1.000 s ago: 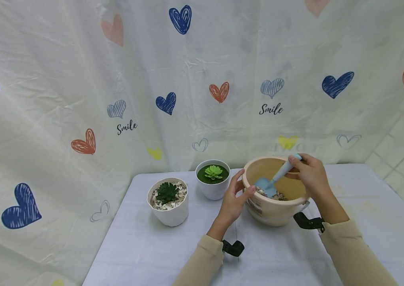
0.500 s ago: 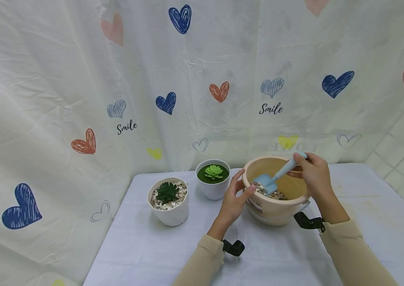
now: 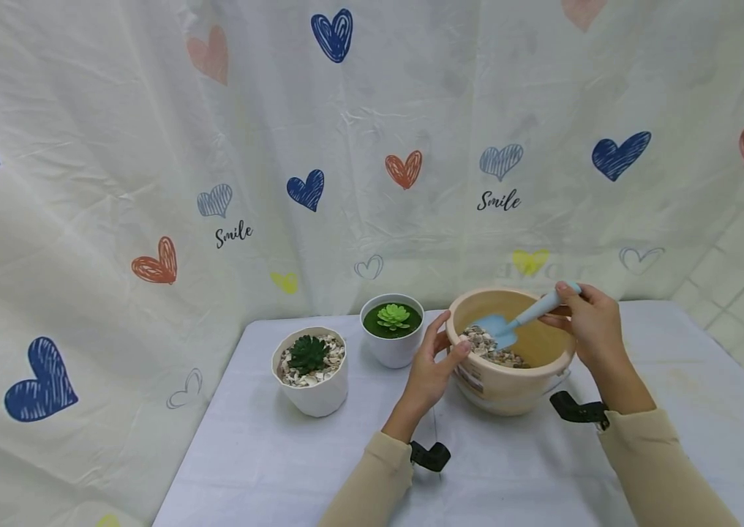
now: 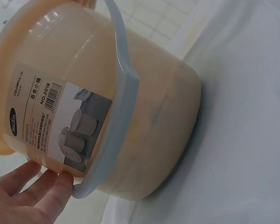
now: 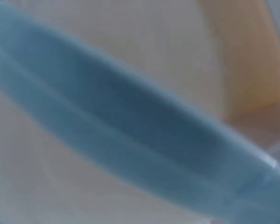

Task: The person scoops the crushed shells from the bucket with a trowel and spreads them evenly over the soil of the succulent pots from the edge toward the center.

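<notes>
A beige plastic bucket point(image 3: 510, 388) stands on the table with pebbles point(image 3: 502, 357) in its bottom. My left hand point(image 3: 426, 377) grips the bucket's near-left rim, thumb over the edge and fingers along the outside. In the left wrist view, those fingers point(image 4: 56, 193) touch the wall below a printed label point(image 4: 56, 119). My right hand point(image 3: 592, 329) pinches the handle of a light blue hand trowel point(image 3: 539, 309) at the right rim. The trowel slants down into the bucket, its blade by the pebbles. A blurred blue band point(image 5: 130, 116) fills much of the right wrist view.
Left of the bucket stand a white pot point(image 3: 312, 399) with a dark green succulent in pebbles and, behind it, a smaller white pot point(image 3: 393, 355) with a light green succulent. The bucket's grey-blue carrying handle point(image 4: 126, 93) hangs down. A heart-printed curtain point(image 3: 345, 241) rises behind the table.
My right hand and the trowel have shifted to the right, and the blade has drawn back from the pebbles. More of the pebbles show now. The left hand and bucket hold almost still.
</notes>
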Motion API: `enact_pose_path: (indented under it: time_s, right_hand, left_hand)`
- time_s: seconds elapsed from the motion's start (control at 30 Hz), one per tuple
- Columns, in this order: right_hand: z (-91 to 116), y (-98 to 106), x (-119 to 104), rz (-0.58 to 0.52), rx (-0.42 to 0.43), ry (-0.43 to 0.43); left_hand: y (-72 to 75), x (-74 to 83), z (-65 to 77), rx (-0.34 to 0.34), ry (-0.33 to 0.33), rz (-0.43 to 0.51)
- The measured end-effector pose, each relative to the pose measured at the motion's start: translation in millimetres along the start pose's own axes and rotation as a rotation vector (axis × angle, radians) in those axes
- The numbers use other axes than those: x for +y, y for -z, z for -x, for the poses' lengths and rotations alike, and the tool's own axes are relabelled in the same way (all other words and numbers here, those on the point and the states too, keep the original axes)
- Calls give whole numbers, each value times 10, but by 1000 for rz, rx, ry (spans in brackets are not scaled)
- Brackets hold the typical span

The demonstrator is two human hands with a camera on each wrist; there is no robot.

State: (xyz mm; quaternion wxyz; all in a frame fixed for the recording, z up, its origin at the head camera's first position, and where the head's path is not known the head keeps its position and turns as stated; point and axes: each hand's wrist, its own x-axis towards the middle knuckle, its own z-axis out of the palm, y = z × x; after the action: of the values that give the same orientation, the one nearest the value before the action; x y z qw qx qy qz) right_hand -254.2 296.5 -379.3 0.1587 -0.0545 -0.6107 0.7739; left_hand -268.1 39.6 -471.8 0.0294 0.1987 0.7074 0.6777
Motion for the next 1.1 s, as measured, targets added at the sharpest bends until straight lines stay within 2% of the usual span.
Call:
enact_pose_path:
  time_s: [0.2, 0.57, 1.1]
  right_hand:
    - [5, 11, 4, -37, 30, -3]
    - [-11, 64, 34, -84, 0, 6]
    - [3, 58, 51, -88, 33, 24]
  left_hand:
    - [2, 9, 6, 2, 3, -5]
    - [-1, -6, -6, 11, 2, -27]
    - [-3, -6, -1, 15, 1, -41]
